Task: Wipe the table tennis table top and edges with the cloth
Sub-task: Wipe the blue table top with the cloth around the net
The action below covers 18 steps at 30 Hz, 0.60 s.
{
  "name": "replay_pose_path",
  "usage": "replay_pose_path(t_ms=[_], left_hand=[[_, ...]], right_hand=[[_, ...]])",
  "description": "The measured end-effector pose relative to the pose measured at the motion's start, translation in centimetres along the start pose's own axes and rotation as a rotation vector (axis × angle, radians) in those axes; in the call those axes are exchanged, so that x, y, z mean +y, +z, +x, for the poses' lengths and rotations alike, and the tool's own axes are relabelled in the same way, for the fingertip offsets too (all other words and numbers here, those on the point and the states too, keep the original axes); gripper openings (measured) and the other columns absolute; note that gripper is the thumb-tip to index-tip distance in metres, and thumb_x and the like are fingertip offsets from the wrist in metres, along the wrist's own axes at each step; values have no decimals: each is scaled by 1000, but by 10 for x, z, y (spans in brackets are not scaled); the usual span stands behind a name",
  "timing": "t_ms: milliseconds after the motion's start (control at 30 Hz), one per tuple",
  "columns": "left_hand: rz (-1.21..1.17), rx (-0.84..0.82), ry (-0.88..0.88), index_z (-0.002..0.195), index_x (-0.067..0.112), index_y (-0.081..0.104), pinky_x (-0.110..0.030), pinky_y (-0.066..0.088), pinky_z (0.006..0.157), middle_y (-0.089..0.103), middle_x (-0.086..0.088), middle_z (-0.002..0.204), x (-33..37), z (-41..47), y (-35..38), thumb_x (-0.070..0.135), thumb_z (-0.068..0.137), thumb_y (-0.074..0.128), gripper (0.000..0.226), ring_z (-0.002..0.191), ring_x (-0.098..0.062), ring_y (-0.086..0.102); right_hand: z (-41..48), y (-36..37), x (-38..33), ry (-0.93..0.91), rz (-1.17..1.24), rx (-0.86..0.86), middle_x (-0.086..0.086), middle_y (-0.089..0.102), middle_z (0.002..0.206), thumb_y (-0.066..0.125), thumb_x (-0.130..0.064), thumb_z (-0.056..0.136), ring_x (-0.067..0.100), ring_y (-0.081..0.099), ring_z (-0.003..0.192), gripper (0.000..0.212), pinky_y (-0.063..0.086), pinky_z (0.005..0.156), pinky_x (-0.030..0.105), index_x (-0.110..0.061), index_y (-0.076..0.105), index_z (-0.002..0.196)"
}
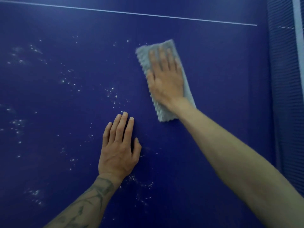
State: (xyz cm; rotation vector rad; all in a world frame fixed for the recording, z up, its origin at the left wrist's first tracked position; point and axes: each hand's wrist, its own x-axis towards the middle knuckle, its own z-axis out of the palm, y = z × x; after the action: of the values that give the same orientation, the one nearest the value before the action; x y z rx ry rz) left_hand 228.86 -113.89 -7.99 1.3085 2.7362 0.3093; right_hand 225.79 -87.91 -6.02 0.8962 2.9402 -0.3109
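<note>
**A:** Where's the cloth [144,60]?

**B:** Toward 1 o'clock on the worktop [222,71], folded long, under the right hand [164,78]. That grip is wide open, with fingers straight and palm pressing down, nothing pinched.

**A:** And the left hand [118,150]?

**B:** Near 6 o'clock, also open, flat on the bare surface like a brace.

**A:** How should the stroke go?

**B:** I'd press evenly and sweep toward 9 o'clock, where the white specks [111,94] lie thickest. Use overlapping passes that gather them rather than scatter them. The net [286,96] side at 3 o'clock looks cleaner. The edges are not yet done, I judge.
</note>
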Motion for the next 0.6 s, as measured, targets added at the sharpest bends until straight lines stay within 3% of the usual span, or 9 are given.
replay_pose_path(t_ms=[100,233,333,400,500,600], left_hand=[[-7,9,-4,159,5,39,-53,22,129,29,-14,170,-1,-1,1,32,104,40,61,160,-29,23],[-21,1,-8,159,5,38,-54,22,129,29,-14,170,0,1,2,32,104,39,61,160,-29,23],[-12,-6,0,160,5,37,-53,21,129,28,-14,170,0,1,1,33,105,38,62,160,-29,22],[-4,-9,2,160,5,37,-53,21,129,28,-14,171,-1,1,1,32,104,39,62,160,-28,21],[2,-5,10,160,5,37,-52,20,130,26,-13,171,-2,1,2,31,103,41,63,161,-28,20],[2,-3,9,160,5,37,-52,20,130,26,-14,171,-3,1,2,31,103,42,63,161,-28,21]], right_hand=[[-30,1,18,-120,-33,-32,6,2,179,20,-44,111,26,0,166,65,2,134,45,-23,9,171],[10,-12,58,170,-1,-1,5,0,179,24,-43,112,26,-2,165,65,1,134,48,-24,5,171],[51,-15,40,301,45,44,7,-4,179,22,-44,112,27,-5,165,67,-2,133,48,-22,2,171],[56,-8,9,251,51,37,9,-4,179,22,-44,112,28,-5,165,67,-2,133,48,-20,1,171],[21,5,-31,-11,17,3,8,-2,179,21,-45,111,28,-4,165,67,0,133,47,-20,4,171],[-14,9,-18,-149,-10,-21,7,0,179,21,-44,111,26,-3,165,66,1,133,46,-19,7,171]])
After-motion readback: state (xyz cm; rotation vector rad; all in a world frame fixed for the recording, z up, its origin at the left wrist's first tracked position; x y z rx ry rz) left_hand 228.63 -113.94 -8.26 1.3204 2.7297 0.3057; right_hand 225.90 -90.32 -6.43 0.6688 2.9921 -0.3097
